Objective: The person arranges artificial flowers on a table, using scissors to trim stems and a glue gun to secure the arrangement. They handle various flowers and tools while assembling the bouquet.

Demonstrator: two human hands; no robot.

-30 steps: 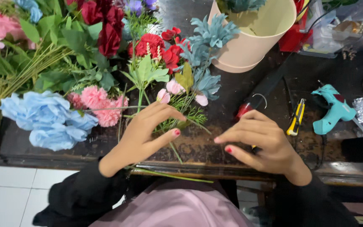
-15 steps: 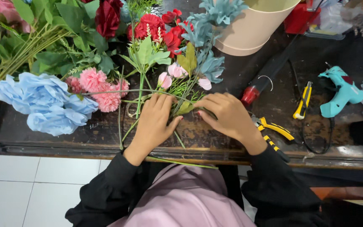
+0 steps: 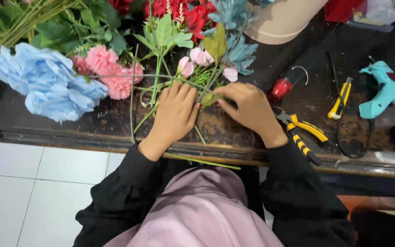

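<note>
A cream round box [image 3: 284, 23], cut off at the top edge, was seen on the bench [image 3: 234, 132]; its contents were hidden. Green stems [image 3: 197, 87] mid-bench were pinched by left hand [image 3: 174, 114] and right hand [image 3: 250, 107] fingers. Compared with earlier, the hands were closer together.

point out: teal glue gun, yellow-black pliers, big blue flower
teal glue gun [image 3: 382, 91]: head view, on its body.
yellow-black pliers [image 3: 305, 132]: head view, on a handle.
big blue flower [image 3: 46, 80]: head view, on its petals.
</note>
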